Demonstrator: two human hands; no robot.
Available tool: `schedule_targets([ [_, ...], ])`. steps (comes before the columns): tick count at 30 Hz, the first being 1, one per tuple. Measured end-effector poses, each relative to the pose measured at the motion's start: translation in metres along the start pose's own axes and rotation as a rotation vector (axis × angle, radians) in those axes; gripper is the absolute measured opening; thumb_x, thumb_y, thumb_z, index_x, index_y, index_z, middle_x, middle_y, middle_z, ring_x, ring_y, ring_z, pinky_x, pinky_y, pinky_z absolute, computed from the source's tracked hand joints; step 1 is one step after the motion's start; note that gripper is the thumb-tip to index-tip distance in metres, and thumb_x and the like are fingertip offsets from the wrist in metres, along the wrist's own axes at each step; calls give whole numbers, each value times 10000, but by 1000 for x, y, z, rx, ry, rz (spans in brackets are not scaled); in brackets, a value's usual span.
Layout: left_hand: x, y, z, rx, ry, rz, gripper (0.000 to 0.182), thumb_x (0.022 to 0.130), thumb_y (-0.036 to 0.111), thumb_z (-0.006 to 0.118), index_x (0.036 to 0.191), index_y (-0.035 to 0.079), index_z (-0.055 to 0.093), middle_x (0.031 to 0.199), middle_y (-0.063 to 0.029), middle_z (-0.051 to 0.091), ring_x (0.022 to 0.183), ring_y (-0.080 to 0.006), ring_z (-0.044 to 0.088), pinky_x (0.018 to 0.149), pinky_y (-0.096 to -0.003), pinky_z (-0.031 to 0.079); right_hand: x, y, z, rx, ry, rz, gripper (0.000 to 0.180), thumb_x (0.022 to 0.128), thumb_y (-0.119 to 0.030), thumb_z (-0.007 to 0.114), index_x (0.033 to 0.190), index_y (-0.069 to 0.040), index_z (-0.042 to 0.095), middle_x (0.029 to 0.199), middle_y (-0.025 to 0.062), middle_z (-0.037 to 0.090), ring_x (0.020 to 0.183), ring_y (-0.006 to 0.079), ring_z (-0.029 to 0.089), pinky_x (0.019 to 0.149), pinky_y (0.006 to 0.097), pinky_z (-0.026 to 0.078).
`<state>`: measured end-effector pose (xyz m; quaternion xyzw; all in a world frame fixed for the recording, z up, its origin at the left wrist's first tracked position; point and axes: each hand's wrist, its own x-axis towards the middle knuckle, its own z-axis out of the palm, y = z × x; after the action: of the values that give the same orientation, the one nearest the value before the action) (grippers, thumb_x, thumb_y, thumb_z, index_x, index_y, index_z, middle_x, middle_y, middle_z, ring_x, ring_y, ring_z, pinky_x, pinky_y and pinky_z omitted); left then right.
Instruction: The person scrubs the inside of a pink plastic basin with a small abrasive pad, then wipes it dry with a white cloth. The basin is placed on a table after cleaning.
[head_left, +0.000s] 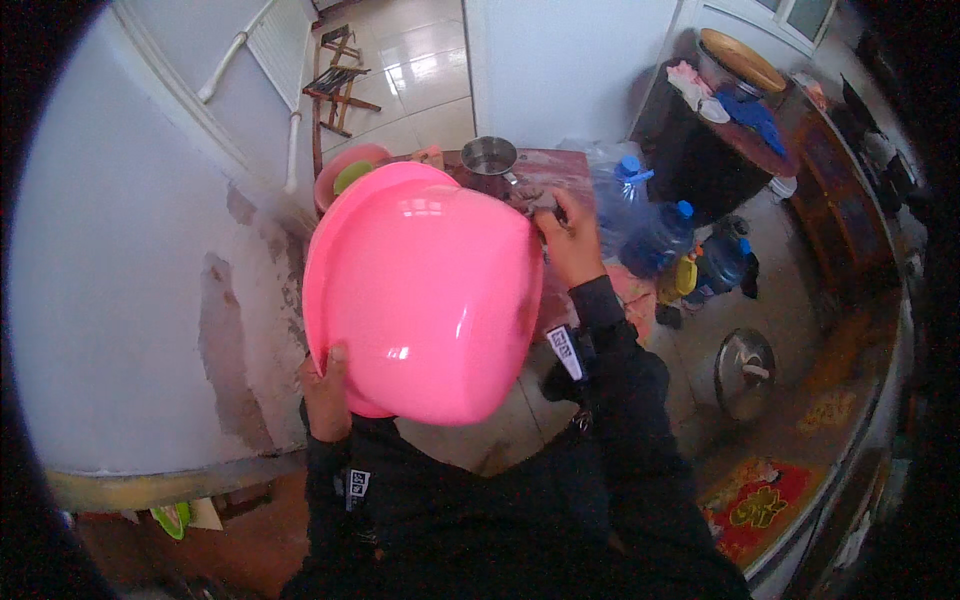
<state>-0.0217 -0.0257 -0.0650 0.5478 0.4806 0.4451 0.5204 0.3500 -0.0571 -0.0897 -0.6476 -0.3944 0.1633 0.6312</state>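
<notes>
A large pink plastic basin (427, 292) is tilted on its side before me, its outer wall and base towards the camera. My left hand (328, 394) grips its rim at the lower left, thumb on the outside. At the upper right my right hand (574, 240) is beside the basin's edge, thumb and fingers bent; whether the fingertips hold the basin or something small cannot be told. Behind the basin stands a low reddish table (559, 165) with a steel pot (489, 156) on it. Another pink basin (330, 176) with a green bowl (352, 176) shows at the back left.
Large clear plastic bottles with blue caps (660, 236) and a yellow jug (679, 277) stand at the right. A metal lid (744, 373) is near them. Folding stools (337, 86) stand in the doorway. A stained white wall (150, 300) borders the left side.
</notes>
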Motion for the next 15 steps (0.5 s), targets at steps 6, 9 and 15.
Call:
schedule_targets([
  [6,-7,7,22,-166,62,-56,344,1030,317,618,1018,-23,671,933,-5,649,847,-84,547,760,-276,456,-77,-115,23,-183,-52,-380,325,833,-38,683,1156,-24,659,1073,157,644,978,303,645,843,346,511],
  [9,-7,8,21,-151,80,-53,323,1035,296,613,1029,-21,674,939,0,644,848,-79,541,752,-269,451,-99,-143,21,-93,-113,-344,344,808,-23,699,1149,-32,662,1093,176,633,1002,365,625,885,379,506],
  [15,-5,-7,10,-171,-16,-27,307,1029,292,627,994,-8,677,911,5,644,829,-77,546,735,-267,447,-81,-144,20,-216,-133,-474,358,811,-43,707,1164,-19,653,1114,183,632,1042,372,603,934,400,487],
])
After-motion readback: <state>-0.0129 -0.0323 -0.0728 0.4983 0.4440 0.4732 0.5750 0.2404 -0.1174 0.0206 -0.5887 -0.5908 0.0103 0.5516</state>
